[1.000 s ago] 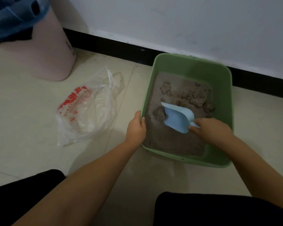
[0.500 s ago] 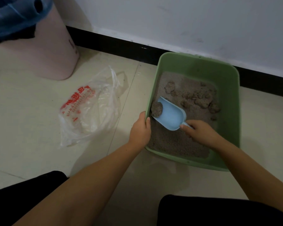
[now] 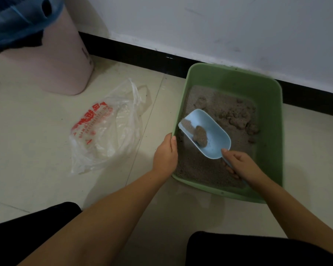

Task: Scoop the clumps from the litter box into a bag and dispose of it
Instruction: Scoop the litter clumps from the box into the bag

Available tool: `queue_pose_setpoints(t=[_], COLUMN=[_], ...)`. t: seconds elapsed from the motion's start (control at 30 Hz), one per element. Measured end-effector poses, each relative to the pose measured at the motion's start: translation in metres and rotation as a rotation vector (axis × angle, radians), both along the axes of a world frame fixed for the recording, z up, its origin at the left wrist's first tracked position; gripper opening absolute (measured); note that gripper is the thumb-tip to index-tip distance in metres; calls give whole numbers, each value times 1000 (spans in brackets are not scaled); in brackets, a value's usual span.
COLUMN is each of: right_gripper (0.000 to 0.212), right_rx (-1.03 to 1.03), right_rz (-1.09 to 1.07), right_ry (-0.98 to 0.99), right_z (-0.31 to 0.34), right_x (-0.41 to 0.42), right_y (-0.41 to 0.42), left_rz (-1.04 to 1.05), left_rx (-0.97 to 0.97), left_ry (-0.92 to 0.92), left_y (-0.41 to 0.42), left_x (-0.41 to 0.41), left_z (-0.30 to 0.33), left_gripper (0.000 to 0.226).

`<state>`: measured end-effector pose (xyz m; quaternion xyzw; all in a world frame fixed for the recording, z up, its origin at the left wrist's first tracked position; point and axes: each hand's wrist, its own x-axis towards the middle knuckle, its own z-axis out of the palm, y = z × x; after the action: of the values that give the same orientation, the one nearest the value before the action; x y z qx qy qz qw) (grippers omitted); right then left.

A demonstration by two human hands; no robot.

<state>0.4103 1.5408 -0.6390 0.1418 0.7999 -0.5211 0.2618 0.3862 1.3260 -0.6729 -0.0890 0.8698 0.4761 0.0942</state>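
Note:
A green litter box (image 3: pixel 271 116) stands on the floor by the wall, filled with grey-brown litter. Several clumps (image 3: pixel 238 121) lie toward its far right. My right hand (image 3: pixel 240 166) grips the handle of a light blue scoop (image 3: pixel 213 135), which is lifted over the litter near the box's left wall. One clump (image 3: pixel 200 135) and some loose litter sit in the scoop. My left hand (image 3: pixel 164 155) grips the box's left rim, thumb inside. A clear plastic bag (image 3: pixel 106 129) with red print lies crumpled on the floor to the left of the box.
A pink waste bin (image 3: pixel 52 60) with a blue liner stands at the back left. A black skirting board (image 3: pixel 135 52) runs along the white wall behind the box. My dark-clothed knees are at the bottom edge. Beige tiled floor lies between bag and box.
The scoop slid left under a clump by the box's left side, then lifted with the clump resting in it. My left hand stayed on the rim.

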Motion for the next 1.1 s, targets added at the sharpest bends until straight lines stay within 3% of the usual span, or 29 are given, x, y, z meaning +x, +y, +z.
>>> queue_pose_setpoints(t=[0.33, 0.53, 0.7, 0.8, 0.97, 1.1], right_gripper=[59, 51, 50, 52, 51, 53], right_rx=[42, 171, 318, 350, 425, 618], right_rz=[68, 391, 688, 841, 1005, 1091], right_ry=[17, 63, 157, 139, 112, 77], right_z=[33, 73, 66, 54, 33, 20], right_x=[-24, -86, -138, -161, -190, -195], right_y=[11, -37, -121, -163, -205, -220], left_rz=[22, 24, 9, -5, -49, -103], left_rx=[13, 92, 124, 102, 104, 140], left_ry=[5, -18, 4, -5, -44, -88], left_y=[0, -3, -5, -5, -10, -13], left_x=[0, 1, 1, 1, 4, 13], left_z=[-1, -1, 1, 2, 0, -5], left_gripper=[29, 32, 37, 57, 70, 43])
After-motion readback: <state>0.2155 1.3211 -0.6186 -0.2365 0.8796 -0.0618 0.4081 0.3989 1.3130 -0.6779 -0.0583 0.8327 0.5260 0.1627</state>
